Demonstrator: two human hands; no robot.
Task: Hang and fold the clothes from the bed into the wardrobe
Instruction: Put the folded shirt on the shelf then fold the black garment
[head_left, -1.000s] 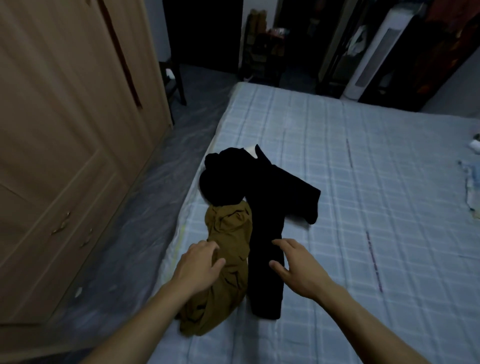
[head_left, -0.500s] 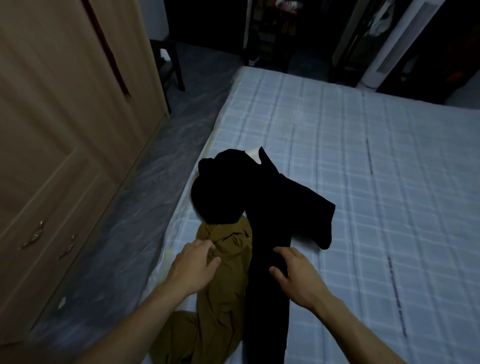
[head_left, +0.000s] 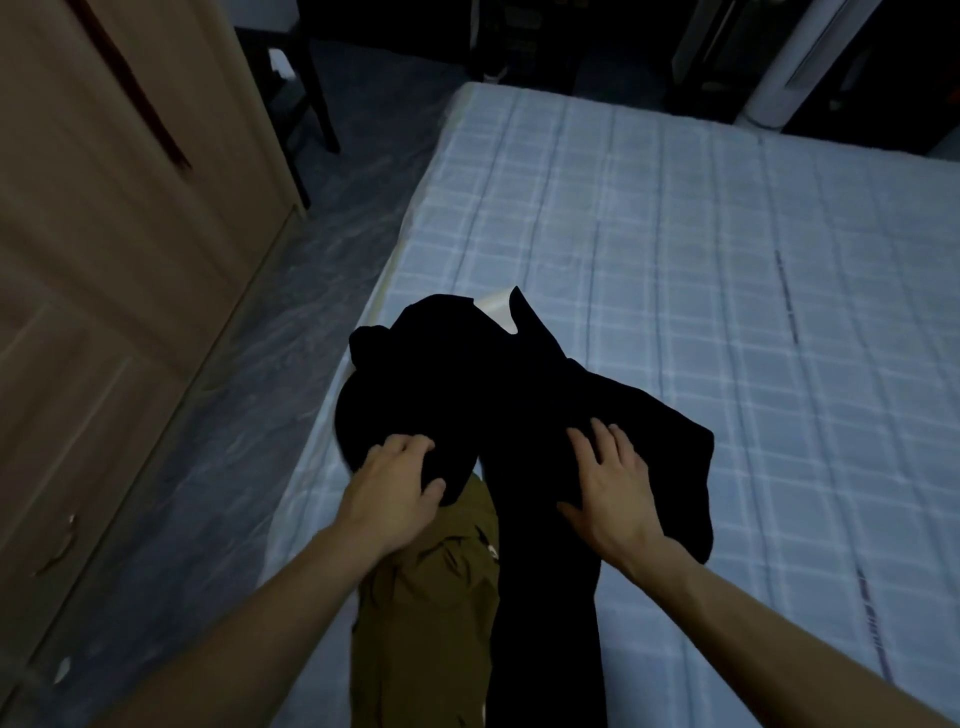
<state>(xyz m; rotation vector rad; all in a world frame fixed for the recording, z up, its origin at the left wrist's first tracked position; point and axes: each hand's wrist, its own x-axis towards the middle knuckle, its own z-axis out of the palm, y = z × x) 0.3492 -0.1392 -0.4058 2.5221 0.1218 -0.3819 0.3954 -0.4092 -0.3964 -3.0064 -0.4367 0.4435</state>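
A pile of clothes lies near the left edge of the bed (head_left: 727, 260). A crumpled black garment (head_left: 415, 384) sits at the pile's far left, and my left hand (head_left: 395, 488) grips its lower edge between fingers and thumb. A long black garment (head_left: 545, 519) runs down the middle toward me; my right hand (head_left: 610, 488) rests flat on it with fingers spread. An olive-brown garment (head_left: 431, 613) lies under and between my forearms. A small pale piece (head_left: 496, 306) peeks out behind the black pile. The wooden wardrobe (head_left: 104, 260) stands at the left, doors closed.
A strip of grey floor (head_left: 291, 322) separates the wardrobe from the bed. A dark chair (head_left: 291, 78) stands at the far end of that strip. A white tower appliance (head_left: 795, 57) and dark furniture stand beyond the bed's far edge.
Both hands have moved forward from the olive and long black garments up onto the black clothes. My left hand has taken hold of the crumpled black garment. The view has moved closer.
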